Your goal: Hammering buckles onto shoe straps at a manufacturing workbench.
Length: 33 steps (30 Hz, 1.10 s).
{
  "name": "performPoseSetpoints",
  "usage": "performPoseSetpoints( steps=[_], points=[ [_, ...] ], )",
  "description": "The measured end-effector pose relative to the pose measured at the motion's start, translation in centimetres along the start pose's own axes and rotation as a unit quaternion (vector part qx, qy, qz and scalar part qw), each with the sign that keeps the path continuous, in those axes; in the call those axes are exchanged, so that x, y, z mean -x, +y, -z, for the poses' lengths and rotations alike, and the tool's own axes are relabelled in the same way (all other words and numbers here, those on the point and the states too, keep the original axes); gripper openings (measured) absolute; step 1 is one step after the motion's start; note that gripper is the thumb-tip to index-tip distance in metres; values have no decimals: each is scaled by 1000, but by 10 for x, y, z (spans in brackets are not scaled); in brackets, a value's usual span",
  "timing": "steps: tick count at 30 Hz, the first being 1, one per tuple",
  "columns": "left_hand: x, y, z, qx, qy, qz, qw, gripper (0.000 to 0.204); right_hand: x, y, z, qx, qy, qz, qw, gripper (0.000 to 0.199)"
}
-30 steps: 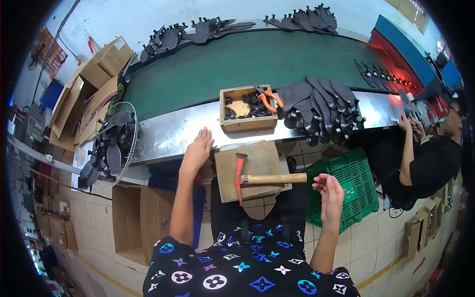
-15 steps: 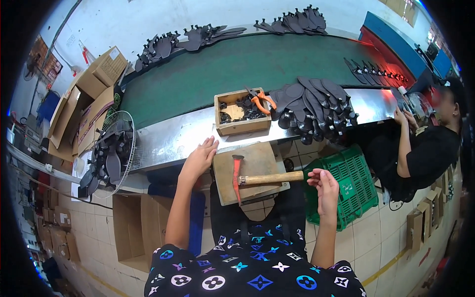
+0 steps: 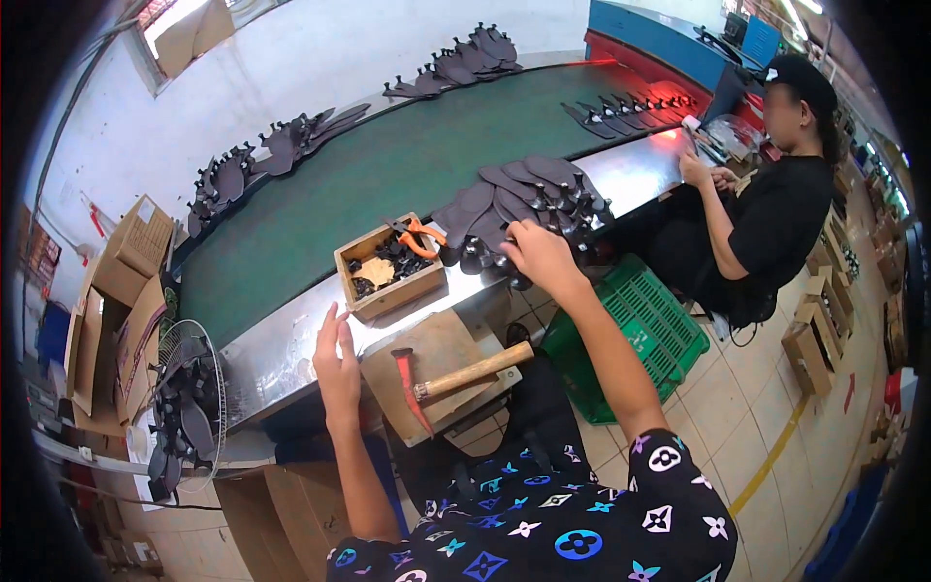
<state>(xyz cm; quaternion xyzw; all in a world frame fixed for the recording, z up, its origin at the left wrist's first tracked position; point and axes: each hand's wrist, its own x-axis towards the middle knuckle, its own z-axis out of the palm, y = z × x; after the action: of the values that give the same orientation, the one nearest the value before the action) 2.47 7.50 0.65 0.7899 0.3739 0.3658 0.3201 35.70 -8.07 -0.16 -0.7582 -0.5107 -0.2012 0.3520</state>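
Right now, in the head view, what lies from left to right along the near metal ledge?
Fan → left hand → red-headed hammer → right hand on the dark shoe pieces → seated co-worker.

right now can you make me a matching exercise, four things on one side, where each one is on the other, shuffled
Things:
1. hammer
2. orange-handled pliers
3. right hand
4. left hand

Places:
A. at the pile of dark shoe pieces
B. lying on the wooden block
C. on the metal edge of the bench, beside the block
D. across the top of the small wooden box

Pairs: 1-B, 2-D, 3-A, 4-C
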Motion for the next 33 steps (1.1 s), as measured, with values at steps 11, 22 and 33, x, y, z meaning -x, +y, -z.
performPoseSetpoints(
  steps=[11, 22, 33],
  points=[
    [24, 95, -1, -54, 71, -184, 979, 53, -44, -165, 55, -703, -111, -253, 655, 29],
    [45, 78, 16, 337, 52, -2, 940, 46, 106, -133, 0, -79, -103, 42, 991, 77],
    [71, 16, -61, -270, -88, 89, 955, 98, 293, -27, 30, -273, -192, -389, 859, 47]
  ],
)
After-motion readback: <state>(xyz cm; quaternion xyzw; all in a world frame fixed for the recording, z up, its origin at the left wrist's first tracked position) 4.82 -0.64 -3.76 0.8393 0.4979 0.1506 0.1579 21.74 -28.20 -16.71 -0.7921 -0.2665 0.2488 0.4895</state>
